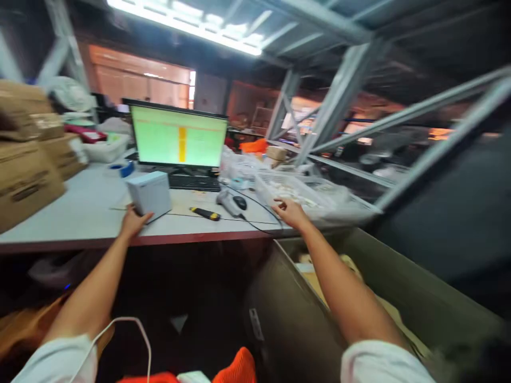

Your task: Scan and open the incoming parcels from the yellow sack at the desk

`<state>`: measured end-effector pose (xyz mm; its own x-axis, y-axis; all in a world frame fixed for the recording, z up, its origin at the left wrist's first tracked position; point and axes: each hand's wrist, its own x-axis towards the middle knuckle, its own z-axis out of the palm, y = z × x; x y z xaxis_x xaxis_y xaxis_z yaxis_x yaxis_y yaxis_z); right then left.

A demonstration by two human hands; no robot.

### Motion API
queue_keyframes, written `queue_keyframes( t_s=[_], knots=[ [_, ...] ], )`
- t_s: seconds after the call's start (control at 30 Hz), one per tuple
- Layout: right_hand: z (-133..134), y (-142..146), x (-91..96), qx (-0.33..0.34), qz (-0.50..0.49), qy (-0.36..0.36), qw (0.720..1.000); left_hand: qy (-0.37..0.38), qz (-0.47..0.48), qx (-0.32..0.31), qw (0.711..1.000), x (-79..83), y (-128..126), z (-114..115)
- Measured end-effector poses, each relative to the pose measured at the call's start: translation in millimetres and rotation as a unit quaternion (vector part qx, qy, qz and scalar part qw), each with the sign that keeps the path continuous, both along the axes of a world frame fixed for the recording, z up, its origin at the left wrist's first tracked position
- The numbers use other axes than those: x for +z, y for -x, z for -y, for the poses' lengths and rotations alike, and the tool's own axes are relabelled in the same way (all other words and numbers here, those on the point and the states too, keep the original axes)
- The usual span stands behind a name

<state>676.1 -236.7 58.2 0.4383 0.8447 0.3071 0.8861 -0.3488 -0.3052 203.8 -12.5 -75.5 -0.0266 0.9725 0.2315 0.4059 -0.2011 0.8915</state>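
Steel racking (339, 101) and a lit workroom fill the far view, with a monitor (178, 134) showing a green spreadsheet on the white workbench (75, 205); my left hand (133, 223) is at the near corner of a pale rectangular box (149, 196), fingers curled against its lower edge; I can't tell from here whether it's gripped or only touched; the box sits on the bench, not lifted; my right hand (291, 211) is spread open at the near rim of a clear plastic tray (291, 194), holding nothing; between the hands lie a yellow-and-black utility knife (205, 213) and a corded barcode scanner (228, 203); below my right arm, an open olive-grey bin (287, 298) holds cardboard, partly hidden; as far as I can see, the tray's contents are in place and the box is on the bench.
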Motion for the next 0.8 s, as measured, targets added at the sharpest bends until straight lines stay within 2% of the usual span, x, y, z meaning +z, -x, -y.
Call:
queue_keyframes(
  t_s=[0.07, 0.17, 0.27, 0.4, 0.5, 0.63, 0.73, 0.8],
  knots=[
    [-47, 24, -32.0, 0.052, -0.01, 0.028, 0.998, 0.025, 0.025, 0.039, 0.999, -16.0, 33, -5],
    [-100, 55, -67.2, 0.08, -0.01, 0.06, 0.995, 0.018, 0.062, 0.035, 0.997, -25.8, 39, -14],
    [-137, 74, -87.9, 0.053, -0.005, 0.088, 0.995, -0.002, 0.085, 0.006, 0.996, -27.6, 31, -17],
    [-165, 88, -101.6, 0.008, -0.002, 0.132, 0.991, -0.048, 0.146, -0.019, 0.988, -28.5, 33, -15],
    [-174, 93, -101.7, -0.014, 0.004, 0.15, 0.989, -0.099, 0.202, -0.003, 0.974, -22.1, 39, -18],
    [-179, 93, -82.8, -0.008, -0.01, 0.194, 0.981, -0.186, 0.161, 0.022, 0.969, -0.4, 37, -26],
    [-173, 98, -56.1, 0.047, -0.019, 0.215, 0.975, -0.192, 0.135, -0.028, 0.972, 10.8, 28, -29],
    [-159, 108, -36.3, 0.148, -0.025, 0.199, 0.968, -0.171, 0.138, -0.047, 0.974, 10.9, 23, -28]
  ],
)
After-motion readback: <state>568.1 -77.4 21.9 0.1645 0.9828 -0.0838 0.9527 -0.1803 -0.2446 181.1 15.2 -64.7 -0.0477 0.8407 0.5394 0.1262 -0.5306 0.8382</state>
